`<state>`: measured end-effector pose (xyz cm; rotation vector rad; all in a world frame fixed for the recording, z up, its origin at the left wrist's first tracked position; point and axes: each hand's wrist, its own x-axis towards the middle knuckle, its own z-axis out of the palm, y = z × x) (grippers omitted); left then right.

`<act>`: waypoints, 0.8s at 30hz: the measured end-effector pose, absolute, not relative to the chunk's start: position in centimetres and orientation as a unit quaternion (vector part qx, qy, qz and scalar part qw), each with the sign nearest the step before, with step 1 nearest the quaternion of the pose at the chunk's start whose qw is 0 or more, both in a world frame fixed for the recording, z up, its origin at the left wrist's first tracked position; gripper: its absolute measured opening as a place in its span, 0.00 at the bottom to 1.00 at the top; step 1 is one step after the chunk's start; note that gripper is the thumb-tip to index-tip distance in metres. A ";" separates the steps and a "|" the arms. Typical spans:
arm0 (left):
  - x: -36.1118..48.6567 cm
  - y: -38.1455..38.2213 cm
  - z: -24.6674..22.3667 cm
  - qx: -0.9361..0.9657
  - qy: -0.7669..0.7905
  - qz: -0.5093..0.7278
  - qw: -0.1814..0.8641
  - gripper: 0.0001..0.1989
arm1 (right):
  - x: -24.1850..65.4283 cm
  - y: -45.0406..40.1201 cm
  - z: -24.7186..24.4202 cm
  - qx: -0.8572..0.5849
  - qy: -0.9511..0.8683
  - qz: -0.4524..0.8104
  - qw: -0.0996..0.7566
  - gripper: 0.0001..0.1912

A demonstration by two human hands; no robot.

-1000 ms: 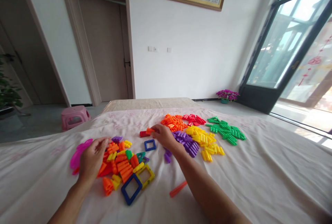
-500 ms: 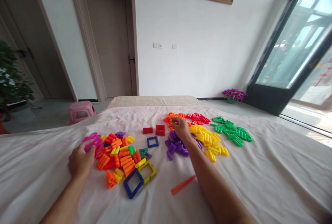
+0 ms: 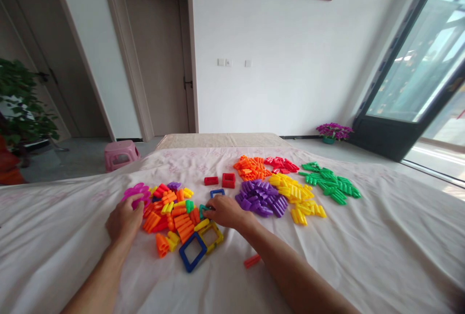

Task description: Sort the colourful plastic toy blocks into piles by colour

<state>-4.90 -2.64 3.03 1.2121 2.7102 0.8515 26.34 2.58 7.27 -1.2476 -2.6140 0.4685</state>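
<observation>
So the right hand (image 3: 225,211) is sitting right at the teal piece (image 3: 203,211) on the right side of the mixed pile (image 3: 184,226), but the fingers are covering part of it, so I'm not able to tell if that grip is holding it or just touching. Looking like light, stiff plastic to me, probably a bit slick and not fragile, so I'd be pinching it by an edge. The left hand (image 3: 124,217) is resting at the pink flower shape (image 3: 137,192), fingers curling, hold unclear too. Everything's lying on a wrinkled pale cloth (image 3: 152,285), which is hiding whatever's underneath. Behind that, a pink stool (image 3: 121,145) is standing left and potted flowers (image 3: 334,131) are brightening the floor by the glass door (image 3: 399,96).
</observation>
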 end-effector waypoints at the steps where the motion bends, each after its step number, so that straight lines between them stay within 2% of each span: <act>1: -4.9 -2.6 3.0 0.395 0.875 0.277 0.027 0.24 | 26.3 2.6 7.1 -0.427 -0.882 0.169 0.103 0.14; 6: -5.2 -2.6 2.7 0.407 0.869 0.281 0.017 0.24 | 26.6 4.0 6.3 -0.436 -0.841 0.270 0.174 0.10; 10: -5.2 -2.5 2.7 0.403 0.872 0.277 0.022 0.23 | 27.6 5.3 6.4 -0.471 -0.800 0.259 0.268 0.05; 14: -5.1 -2.6 2.7 0.405 0.869 0.281 0.029 0.24 | 28.0 5.9 6.3 -0.502 -0.766 0.255 0.309 0.04; 16: -5.0 -2.7 2.8 0.405 0.869 0.284 0.030 0.24 | 27.8 6.0 6.1 -0.491 -0.749 0.316 0.313 0.04; 20: -4.9 -2.7 3.0 0.405 0.870 0.280 0.038 0.24 | 27.1 5.7 5.8 -0.430 -0.673 0.525 0.294 0.06; 22: -4.9 -2.6 3.0 0.406 0.869 0.279 0.041 0.24 | 26.9 5.6 5.6 -0.406 -0.650 0.568 0.299 0.07; 24: -4.8 -2.6 3.0 0.408 0.868 0.280 0.042 0.24 | 26.6 5.8 5.3 -0.400 -0.649 0.553 0.336 0.08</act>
